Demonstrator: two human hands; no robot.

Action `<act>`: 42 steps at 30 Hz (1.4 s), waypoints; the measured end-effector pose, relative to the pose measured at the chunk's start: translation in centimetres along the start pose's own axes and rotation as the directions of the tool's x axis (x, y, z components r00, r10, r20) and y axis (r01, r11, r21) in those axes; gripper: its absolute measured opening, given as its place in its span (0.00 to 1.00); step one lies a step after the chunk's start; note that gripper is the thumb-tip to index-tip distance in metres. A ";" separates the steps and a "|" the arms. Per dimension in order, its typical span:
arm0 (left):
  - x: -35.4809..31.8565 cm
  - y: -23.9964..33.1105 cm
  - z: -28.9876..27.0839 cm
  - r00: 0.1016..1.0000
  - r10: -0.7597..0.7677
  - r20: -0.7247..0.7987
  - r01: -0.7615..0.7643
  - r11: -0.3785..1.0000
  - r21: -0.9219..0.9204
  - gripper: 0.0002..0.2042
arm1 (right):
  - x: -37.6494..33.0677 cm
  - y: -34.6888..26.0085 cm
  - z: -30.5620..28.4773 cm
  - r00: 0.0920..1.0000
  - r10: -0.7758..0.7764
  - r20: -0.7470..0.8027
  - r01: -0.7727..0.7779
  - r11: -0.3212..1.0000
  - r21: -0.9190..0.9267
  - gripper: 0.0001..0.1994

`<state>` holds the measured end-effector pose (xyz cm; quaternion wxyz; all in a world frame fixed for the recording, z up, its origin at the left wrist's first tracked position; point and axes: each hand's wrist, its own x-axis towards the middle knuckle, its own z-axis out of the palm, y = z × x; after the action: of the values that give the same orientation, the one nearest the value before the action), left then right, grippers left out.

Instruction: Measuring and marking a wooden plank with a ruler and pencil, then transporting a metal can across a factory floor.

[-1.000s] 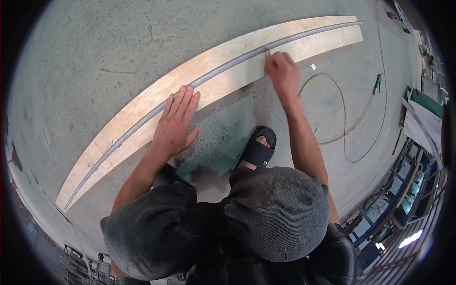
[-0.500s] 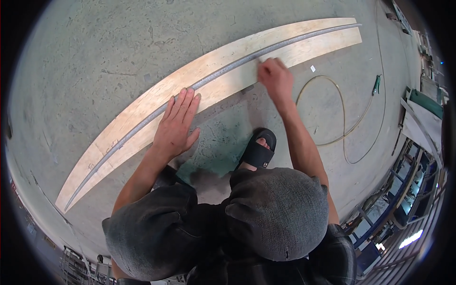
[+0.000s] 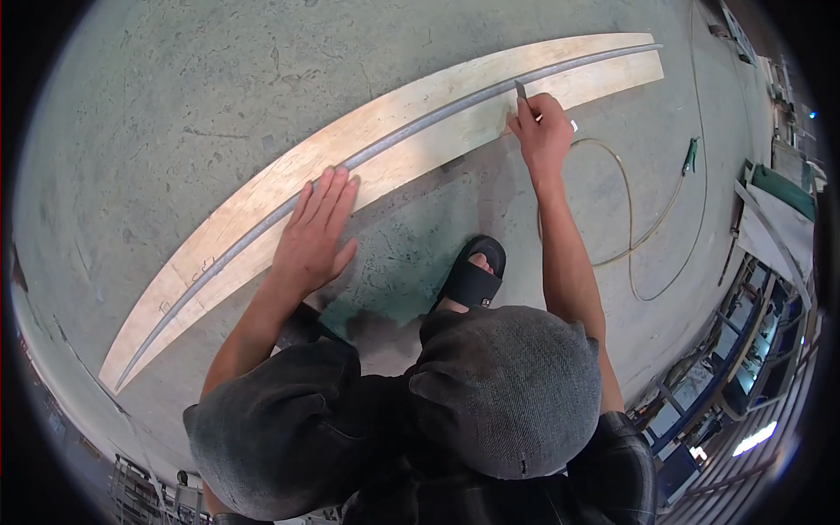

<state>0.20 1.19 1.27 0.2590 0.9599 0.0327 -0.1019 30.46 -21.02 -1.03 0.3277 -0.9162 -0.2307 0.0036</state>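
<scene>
A long, curved pale wooden board [image 3: 490, 73] lies on the floor in front of me. Along its length runs a bent grey rod [image 3: 411, 129], following much the same arc. My left hand [image 3: 313, 232] rests flat with fingers stretched, its fingertips on the rod and board left of the middle. Farther right, my right hand [image 3: 544, 131] pinches a thin, dark, flat blade-like piece [image 3: 521, 89]. That piece's tip points up at the rod's near edge, touching it or very close. The rest of the piece is hidden in my fingers.
A yellowish hose [image 3: 632, 206] loops over the concrete floor [image 3: 175, 96] on the right, ending in a green-handled air gun [image 3: 692, 156]. My sandalled foot [image 3: 472, 276] stands near the board. Metal racks [image 3: 731, 350] line the right side.
My right hand has moved right along the rod, and the blade-like piece now shows in its fingers. My left hand has shifted slightly left and nearer to me.
</scene>
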 end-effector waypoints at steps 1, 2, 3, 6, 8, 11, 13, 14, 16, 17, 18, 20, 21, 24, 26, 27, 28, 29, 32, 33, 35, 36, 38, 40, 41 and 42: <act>-0.7 -0.3 -0.1 1.000 -0.011 0.019 0.011 1.000 -0.005 0.42 | -0.2 -0.1 -0.5 0.999 -0.025 -0.048 0.023 0.999 -0.043 0.09; -2.2 -0.8 -0.9 0.999 -0.022 0.027 0.022 1.000 0.015 0.42 | -0.7 -1.2 -0.4 0.999 -0.021 -0.048 0.020 1.000 -0.019 0.09; -3.8 -1.4 -1.0 0.997 -0.052 0.049 0.051 0.998 0.022 0.41 | -1.6 -2.3 -0.5 0.999 0.038 -0.015 -0.036 0.997 0.072 0.09; -6.7 -2.8 -0.6 0.997 -0.069 0.035 0.067 0.996 0.061 0.40 | -4.3 -3.1 -0.4 0.996 0.076 0.048 -0.082 0.987 0.138 0.07; -7.0 -2.8 -0.5 0.998 -0.069 0.003 0.069 0.993 0.096 0.40 | -6.2 -4.0 0.4 0.991 0.068 0.119 -0.089 0.980 0.180 0.07; -3.2 -1.4 -0.6 0.999 0.036 -0.020 -0.034 0.997 0.073 0.39 | -7.1 -5.3 2.3 0.991 -0.112 0.075 0.107 0.992 0.064 0.05; -0.4 -0.1 -0.6 0.997 0.080 0.007 -0.080 0.996 0.045 0.41 | -7.2 -5.5 3.0 0.982 -0.172 0.081 0.173 0.985 -0.010 0.05; 0.3 0.1 -0.2 0.997 0.077 0.006 -0.077 0.996 0.041 0.41 | -6.8 -5.3 3.4 0.983 -0.173 0.067 0.177 0.982 -0.066 0.06; 1.1 0.4 0.5 0.998 0.069 0.012 -0.070 0.994 0.085 0.42 | -6.7 -5.2 4.0 0.983 -0.175 0.058 0.181 0.976 -0.123 0.07; 1.2 0.5 0.5 0.998 0.068 0.015 -0.069 0.994 0.081 0.42 | -6.8 -5.4 4.3 0.973 -0.226 0.054 0.231 0.963 -0.140 0.08; 1.2 0.6 0.3 0.998 0.062 0.022 -0.063 0.995 0.074 0.43 | -7.0 -5.7 4.6 0.960 -0.275 0.051 0.280 0.947 -0.156 0.08; 1.2 0.7 0.2 0.998 0.053 0.030 -0.055 0.996 0.064 0.43 | -8.0 -6.7 5.2 0.947 -0.310 0.077 0.318 0.938 -0.137 0.09; 1.2 0.7 0.2 0.998 0.049 0.035 -0.051 0.997 0.056 0.43 | -8.2 -6.9 5.4 0.932 -0.348 0.099 0.358 0.927 -0.115 0.09; 1.3 0.7 0.3 0.999 0.044 0.030 -0.045 0.998 0.031 0.43 | -6.8 -5.8 5.4 0.951 -0.304 0.052 0.309 0.943 -0.122 0.10; 1.4 0.8 0.4 0.999 0.044 0.017 -0.044 0.999 0.012 0.43 | -6.0 -5.1 4.7 0.976 -0.214 0.050 0.218 0.970 -0.107 0.09; 1.4 0.9 0.4 0.999 0.040 0.018 -0.041 0.999 0.013 0.43 | -6.4 -5.4 4.9 0.975 -0.215 0.052 0.220 0.970 -0.106 0.09; 1.4 0.9 0.4 0.999 0.037 0.020 -0.038 0.999 0.014 0.43 | -7.1 -5.9 5.4 0.954 -0.293 0.070 0.298 0.951 -0.086 0.10; 1.3 0.8 0.3 0.999 0.038 0.021 -0.038 0.999 0.014 0.43 | -7.7 -6.5 5.8 0.927 -0.367 0.084 0.372 0.926 -0.065 0.10; 1.3 0.8 0.4 0.999 0.038 0.028 -0.038 0.999 0.012 0.43 | -7.2 -6.5 5.3 0.936 -0.343 0.077 0.349 0.935 -0.071 0.09; 1.2 0.7 0.5 0.999 0.038 0.018 -0.038 0.999 0.009 0.43 | -6.7 -5.8 5.1 0.952 -0.303 0.048 0.306 0.949 -0.078 0.09; 1.1 0.7 0.6 0.999 0.039 0.007 -0.039 0.999 0.004 0.43 | -6.0 -4.9 4.9 0.967 -0.253 0.030 0.254 0.964 -0.080 0.08; 1.1 0.7 0.6 0.999 0.037 0.005 -0.037 0.999 0.003 0.43 | -6.1 -4.8 5.0 0.961 -0.274 0.019 0.275 0.956 -0.102 0.08; 1.2 0.8 0.6 0.999 0.035 0.002 -0.035 0.999 0.003 0.43 | -6.9 -5.5 5.2 0.949 -0.312 0.046 0.314 0.947 -0.064 0.08; 1.3 0.9 0.5 1.000 0.030 0.006 -0.030 1.000 -0.002 0.43 | -7.4 -6.2 5.6 0.942 -0.334 0.028 0.335 0.939 -0.083 0.09; 1.2 0.9 0.5 1.000 0.029 0.005 -0.029 1.000 -0.002 0.43 | -7.4 -6.4 5.7 0.934 -0.358 0.010 0.357 0.929 -0.099 0.09; 1.2 0.8 0.5 0.999 0.032 0.000 -0.032 0.999 -0.001 0.43 | -6.9 -5.7 5.2 0.951 -0.307 0.037 0.309 0.948 -0.078 0.10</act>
<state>1.41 0.23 1.03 0.2610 0.9602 0.0174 -0.0977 21.11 -16.95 -2.63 0.2832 -0.8816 -0.3748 -0.0461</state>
